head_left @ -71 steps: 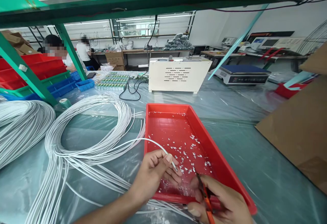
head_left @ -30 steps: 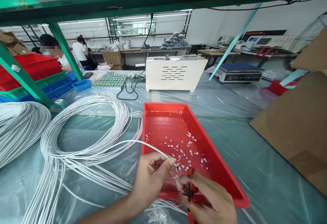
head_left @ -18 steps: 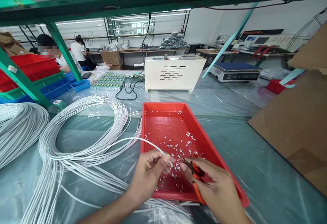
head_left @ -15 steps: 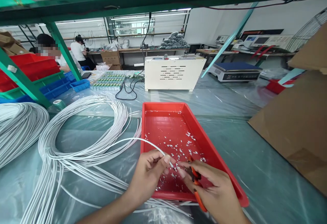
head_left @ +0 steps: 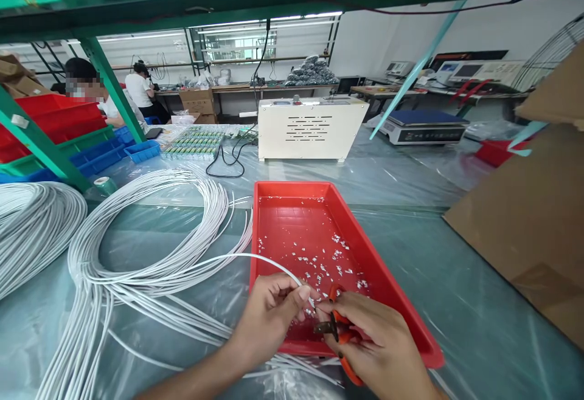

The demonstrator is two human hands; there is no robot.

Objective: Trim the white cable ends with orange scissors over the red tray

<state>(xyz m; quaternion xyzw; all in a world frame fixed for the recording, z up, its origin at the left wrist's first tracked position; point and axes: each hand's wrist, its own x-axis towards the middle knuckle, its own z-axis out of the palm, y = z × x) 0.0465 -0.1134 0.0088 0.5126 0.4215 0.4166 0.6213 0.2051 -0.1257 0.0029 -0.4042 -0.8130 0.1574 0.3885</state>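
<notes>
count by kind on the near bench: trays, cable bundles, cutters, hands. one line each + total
red tray: 1
white cable bundles: 2
orange-handled cutters: 1
hands: 2, left hand pinching a white cable end, right hand holding the cutters
Total: 6

A factory assembly workshop: plastic-covered worktop (head_left: 456,278), white cable coils (head_left: 150,248), stacked parts bins (head_left: 64,126), weighing scale (head_left: 424,126), co-workers (head_left: 141,93) at benches.

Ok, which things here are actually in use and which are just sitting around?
In use:
left hand pinching the white cable
right hand holding orange cutters
red tray with white scraps

Sitting around:
cable coils
cream box
scale
cardboard
blue bins
</notes>
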